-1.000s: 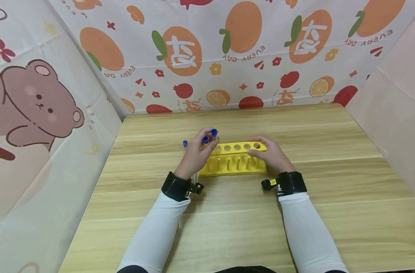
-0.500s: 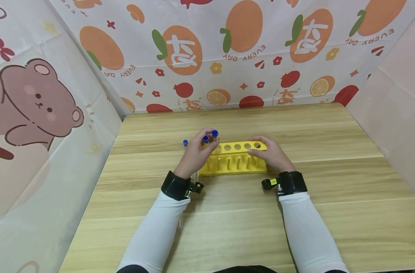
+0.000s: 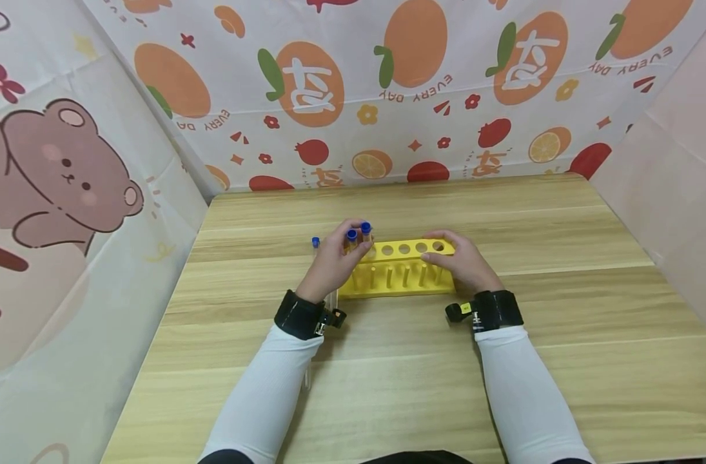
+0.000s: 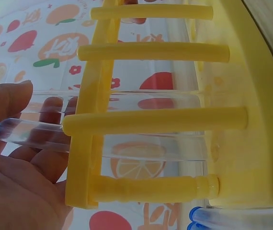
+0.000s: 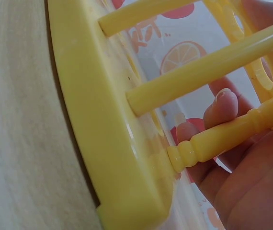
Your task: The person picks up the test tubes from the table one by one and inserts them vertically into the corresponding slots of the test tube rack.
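A yellow plastic tube rack (image 3: 400, 269) stands near the middle of the wooden table (image 3: 561, 361), a flat base and a top plate with a row of round holes, joined by thin posts. The left hand (image 3: 331, 263) is at the rack's left end, fingers curled round a clear tube with a blue cap (image 3: 365, 227) that stands upright in the second hole from the left; it seems to be held near the top so it goes straight down through the plate. Just left of it a second capped tube (image 3: 351, 236) sits in the end hole, and the left wrist view shows both clear bodies (image 4: 141, 125) passing through the plate towards the base. The right hand (image 3: 458, 261) grips the rack's right end, fingers over the top plate and thumb on the near side, likely to keep the light rack from sliding or tipping; the four holes on the right stand empty. Farther left, apart from the rack, another blue-capped tube (image 3: 315, 243) lies on the table. Both forearms wear white sleeves (image 3: 260, 399) with black wrist bands (image 3: 297, 316). Fruit-printed cloth (image 3: 399, 90) hangs along the far side.
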Demonstrator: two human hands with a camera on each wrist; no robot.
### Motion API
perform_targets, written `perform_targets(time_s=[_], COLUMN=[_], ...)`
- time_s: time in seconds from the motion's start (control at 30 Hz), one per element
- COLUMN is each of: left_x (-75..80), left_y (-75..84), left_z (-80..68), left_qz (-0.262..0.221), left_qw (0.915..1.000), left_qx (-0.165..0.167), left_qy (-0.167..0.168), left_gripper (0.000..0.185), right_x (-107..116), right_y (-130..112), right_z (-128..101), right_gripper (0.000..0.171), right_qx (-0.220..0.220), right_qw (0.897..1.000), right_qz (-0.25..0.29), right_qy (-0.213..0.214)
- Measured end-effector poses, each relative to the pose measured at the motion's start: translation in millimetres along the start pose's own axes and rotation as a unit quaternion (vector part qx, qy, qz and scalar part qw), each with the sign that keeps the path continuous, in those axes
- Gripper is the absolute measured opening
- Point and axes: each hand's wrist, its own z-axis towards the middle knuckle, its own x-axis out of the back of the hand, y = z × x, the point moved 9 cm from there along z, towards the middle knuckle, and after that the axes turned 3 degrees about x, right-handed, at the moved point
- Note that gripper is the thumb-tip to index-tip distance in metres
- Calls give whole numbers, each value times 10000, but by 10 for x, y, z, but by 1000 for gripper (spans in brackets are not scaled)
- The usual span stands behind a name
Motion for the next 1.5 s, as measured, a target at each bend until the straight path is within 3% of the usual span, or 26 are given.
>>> perform_targets(time_s=[0.33, 1.5], left_x=[8, -5], left_y=[-35, -57], left_z=[-16, -18], left_qz=[20, 34], left_qw=[9997, 9997], left_qx=[229, 244], left_qy=[-89, -94], left_gripper=[25, 31], right_x=[-12, -5], right_y=[-28, 24], right_z=[-8, -3], right_gripper=[60, 62], right_qx=[129, 15], right_qw=[9998, 10000], right_qz=[-143, -73], right_qy=[-30, 1])
